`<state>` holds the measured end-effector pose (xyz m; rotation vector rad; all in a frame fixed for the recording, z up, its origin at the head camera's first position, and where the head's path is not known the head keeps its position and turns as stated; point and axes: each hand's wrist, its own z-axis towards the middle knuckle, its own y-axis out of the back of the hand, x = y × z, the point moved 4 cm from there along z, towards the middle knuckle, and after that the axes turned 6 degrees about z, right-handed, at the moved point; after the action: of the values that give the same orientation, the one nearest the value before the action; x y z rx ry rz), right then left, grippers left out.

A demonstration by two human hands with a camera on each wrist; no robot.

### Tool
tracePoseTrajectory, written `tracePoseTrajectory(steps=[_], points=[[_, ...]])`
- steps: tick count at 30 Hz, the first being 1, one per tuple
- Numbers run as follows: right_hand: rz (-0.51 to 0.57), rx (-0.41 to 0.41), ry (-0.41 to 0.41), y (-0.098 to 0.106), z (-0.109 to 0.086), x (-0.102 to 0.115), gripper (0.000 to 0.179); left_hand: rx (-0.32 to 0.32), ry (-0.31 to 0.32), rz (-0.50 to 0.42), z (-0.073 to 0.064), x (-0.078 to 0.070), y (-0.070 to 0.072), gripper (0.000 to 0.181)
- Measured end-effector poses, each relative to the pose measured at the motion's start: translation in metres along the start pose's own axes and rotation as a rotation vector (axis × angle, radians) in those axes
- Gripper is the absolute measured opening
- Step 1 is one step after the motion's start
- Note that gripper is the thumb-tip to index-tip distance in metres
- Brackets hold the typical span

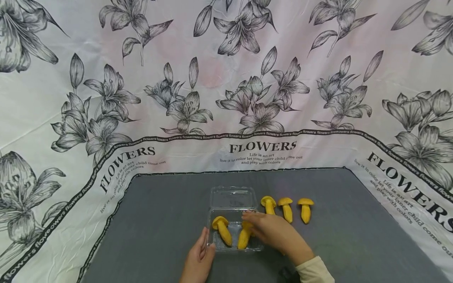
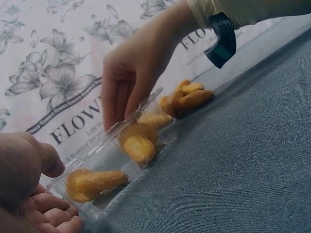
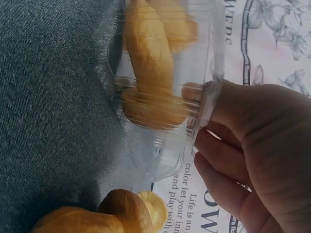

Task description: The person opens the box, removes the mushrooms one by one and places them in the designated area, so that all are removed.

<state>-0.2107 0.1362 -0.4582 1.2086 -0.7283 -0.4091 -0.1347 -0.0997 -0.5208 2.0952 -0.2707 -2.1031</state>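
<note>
An open clear plastic box stands on the grey tabletop, its lid folded back. At the box's left side, my left hand holds the wall near the front corner. One yellow mushroom lies in the left half, cap toward the lid. In the right half is a second yellow mushroom; my right hand covers its cap from above. The right wrist view shows one digit inside the wall against this mushroom's cap, the other fingers by the rim; the full grip is partly hidden.
Three more yellow mushrooms stand in a row right of the box: one close by, a middle one and a far one. A dark wristband circles the right wrist. Behind the tabletop hangs a flower-printed cloth.
</note>
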Motion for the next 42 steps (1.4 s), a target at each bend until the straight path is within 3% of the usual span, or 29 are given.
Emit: tracePoseTrajectory(steps=[12,24,35,42], points=[[-0.122,-0.036,0.016,-0.006,0.004,0.009,0.03,-0.017,-0.052,-0.013,-0.003,-0.002,0.0,0.068],[-0.113,0.048,-0.016,-0.015,0.011,0.012,0.033,-0.005,-0.051,-0.007,-0.002,-0.004,0.0,0.067],[-0.116,-0.05,0.033,-0.014,0.015,0.01,0.035,-0.006,-0.049,-0.011,0.0,-0.005,0.001,0.067],[-0.049,-0.069,-0.019,-0.014,0.016,0.01,0.036,-0.006,-0.043,-0.013,-0.002,-0.005,0.001,0.067]])
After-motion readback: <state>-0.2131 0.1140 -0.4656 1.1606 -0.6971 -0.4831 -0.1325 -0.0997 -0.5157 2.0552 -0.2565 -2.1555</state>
